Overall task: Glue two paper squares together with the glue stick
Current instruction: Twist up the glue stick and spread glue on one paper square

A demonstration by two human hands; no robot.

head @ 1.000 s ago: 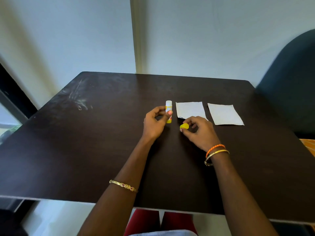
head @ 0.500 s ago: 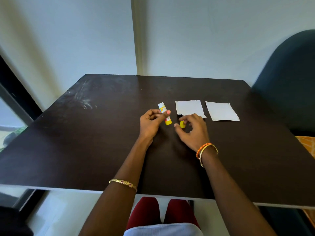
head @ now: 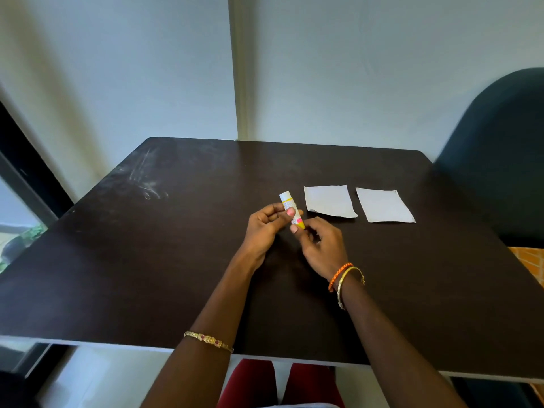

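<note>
A white glue stick [head: 288, 201] with a yellow base, uncapped, tilts up and to the left above the dark table [head: 176, 260]. My left hand [head: 265, 228] grips its middle between thumb and fingers. My right hand [head: 322, 247] is just to the right, and its thumb and fingertips pinch the stick's yellow lower end. The yellow cap is out of sight. Two white paper squares lie flat side by side beyond my right hand: the left paper square [head: 328, 200] and the right paper square [head: 384, 205].
A dark upholstered chair [head: 500, 157] stands against the table's right side. A pale wall rises behind the far edge, and a dark window frame [head: 26, 160] runs along the left. The near table edge [head: 117, 344] is by my lap.
My right hand has moved left from the yellow cap to the glue stick's lower end. The cap is no longer visible. The stick went from upright to tilted.
</note>
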